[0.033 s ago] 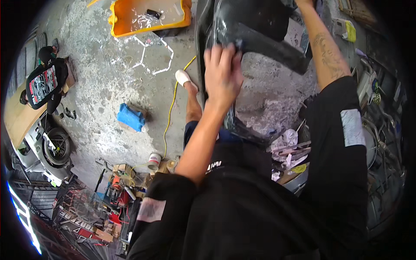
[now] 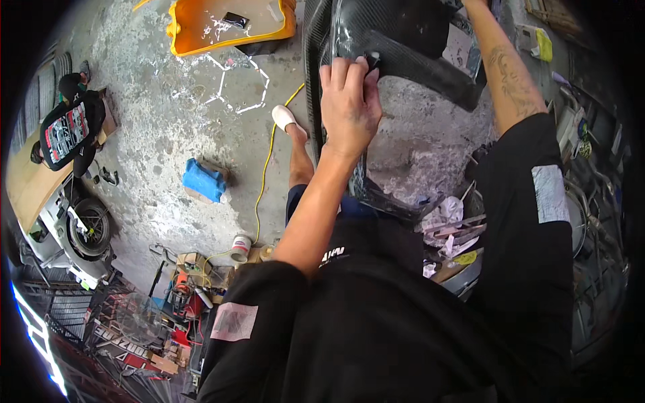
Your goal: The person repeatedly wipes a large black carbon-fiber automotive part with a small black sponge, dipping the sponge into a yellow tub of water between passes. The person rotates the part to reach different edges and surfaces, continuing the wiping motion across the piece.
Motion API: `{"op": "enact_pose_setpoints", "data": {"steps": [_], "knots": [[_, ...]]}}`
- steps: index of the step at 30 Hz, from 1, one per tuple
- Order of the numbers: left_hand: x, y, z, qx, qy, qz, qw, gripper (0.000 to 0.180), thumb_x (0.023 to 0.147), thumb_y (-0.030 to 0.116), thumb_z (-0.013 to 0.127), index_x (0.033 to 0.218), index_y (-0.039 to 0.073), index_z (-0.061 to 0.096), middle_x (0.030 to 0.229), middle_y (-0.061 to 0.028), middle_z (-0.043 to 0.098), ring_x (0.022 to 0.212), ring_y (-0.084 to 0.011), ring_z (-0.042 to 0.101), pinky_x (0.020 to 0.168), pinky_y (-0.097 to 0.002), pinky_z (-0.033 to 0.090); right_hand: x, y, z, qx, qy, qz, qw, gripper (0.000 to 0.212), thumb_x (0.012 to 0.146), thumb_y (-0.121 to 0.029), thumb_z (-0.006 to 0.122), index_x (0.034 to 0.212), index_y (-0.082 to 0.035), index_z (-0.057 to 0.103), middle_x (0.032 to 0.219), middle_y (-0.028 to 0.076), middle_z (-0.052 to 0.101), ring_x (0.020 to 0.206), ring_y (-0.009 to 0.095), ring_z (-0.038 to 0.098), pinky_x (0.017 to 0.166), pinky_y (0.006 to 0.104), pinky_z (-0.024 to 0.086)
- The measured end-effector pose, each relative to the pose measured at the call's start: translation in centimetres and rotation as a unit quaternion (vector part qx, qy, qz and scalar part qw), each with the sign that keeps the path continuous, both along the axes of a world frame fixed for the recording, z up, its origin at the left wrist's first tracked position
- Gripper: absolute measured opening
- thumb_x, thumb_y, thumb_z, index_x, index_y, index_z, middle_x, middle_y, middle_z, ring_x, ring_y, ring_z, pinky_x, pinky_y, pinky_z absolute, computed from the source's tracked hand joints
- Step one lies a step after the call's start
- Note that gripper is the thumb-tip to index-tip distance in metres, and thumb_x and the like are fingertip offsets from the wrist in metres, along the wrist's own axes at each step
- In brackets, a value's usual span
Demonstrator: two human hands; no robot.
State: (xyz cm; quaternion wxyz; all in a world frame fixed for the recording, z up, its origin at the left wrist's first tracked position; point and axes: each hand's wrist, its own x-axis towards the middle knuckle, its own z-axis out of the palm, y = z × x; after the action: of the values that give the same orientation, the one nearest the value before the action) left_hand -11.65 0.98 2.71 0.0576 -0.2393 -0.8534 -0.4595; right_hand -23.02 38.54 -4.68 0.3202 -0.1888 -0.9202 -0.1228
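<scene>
A glossy black panel with a carbon-fibre weave (image 2: pixel 403 54) stands upright in front of me, curved and with a wide opening in it. My left hand (image 2: pixel 349 104) is on its left part, fingers bent and thumb drawn in. Between thumb and forefinger a small black thing (image 2: pixel 373 60) shows, its kind too hidden to name. At the top edge of the picture my right hand (image 2: pixel 474 3) is mostly cut off, near the panel's far right side. Its fingers and whatever they touch are out of sight.
An orange tub (image 2: pixel 232 50) holding cloudy water and a dark item stands far left. A yellow cord (image 2: pixel 264 181) crosses the floor by my foot. A blue bundle (image 2: pixel 203 180) lies further left. Another person (image 2: pixel 70 127) is bent over a board. Scraps and parts (image 2: pixel 457 235) crowd the right.
My left hand, blurred a moment earlier, is now sharper and slightly further right on the panel. The black thing between its fingers shows more plainly. My right arm has barely shifted.
</scene>
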Motion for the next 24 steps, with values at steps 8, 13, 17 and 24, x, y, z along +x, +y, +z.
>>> {"op": "enact_pose_setpoints", "data": {"steps": [8,13,17,24], "knots": [[0.7,-1.2,0.5,-0.028,-0.026,0.001,0.999,0.022,0.082,-0.002,0.077,0.101,0.000,0.067,0.094,-0.0145,0.062,0.086,-0.0337,0.058,0.078,-0.0428,0.046,-0.3,-1.6,0.7,-0.180,0.047,0.005,0.982,0.046,0.111,-0.040,0.034,0.144,-0.015,0.055,0.144,0.010,0.056,0.135,0.033,0.050,0.112,0.0552,0.032],[4.2,-3.6,0.6,-0.021,-0.076,-0.030,0.996,0.024,0.084,-0.002,0.076,0.106,0.000,0.065,0.097,-0.0142,0.060,0.091,-0.0351,0.057,0.079,-0.0416,0.047,0.4,-1.2,0.8,-0.208,0.098,-0.014,0.973,0.052,0.110,-0.049,0.035,0.140,-0.013,0.059,0.145,0.012,0.058,0.134,0.035,0.050,0.115,0.0529,0.029],[-1.3,-0.7,0.6,0.015,0.010,0.010,1.000,0.024,0.086,0.000,0.076,0.106,-0.002,0.064,0.099,-0.0178,0.059,0.088,-0.0355,0.059,0.080,-0.0416,0.049,-0.8,-2.1,1.8,-0.232,0.090,0.019,0.968,0.051,0.110,-0.048,0.037,0.137,-0.012,0.061,0.142,0.013,0.060,0.135,0.034,0.050,0.116,0.0521,0.029],[2.9,-2.9,1.2,-0.012,-0.045,0.015,0.999,0.023,0.086,-0.001,0.076,0.106,-0.001,0.065,0.094,-0.0160,0.056,0.086,-0.0341,0.059,0.080,-0.0414,0.049,-0.2,-1.6,1.6,-0.246,0.116,0.002,0.962,0.051,0.110,-0.047,0.037,0.138,-0.012,0.061,0.142,0.014,0.060,0.134,0.036,0.051,0.114,0.0529,0.031]]}}
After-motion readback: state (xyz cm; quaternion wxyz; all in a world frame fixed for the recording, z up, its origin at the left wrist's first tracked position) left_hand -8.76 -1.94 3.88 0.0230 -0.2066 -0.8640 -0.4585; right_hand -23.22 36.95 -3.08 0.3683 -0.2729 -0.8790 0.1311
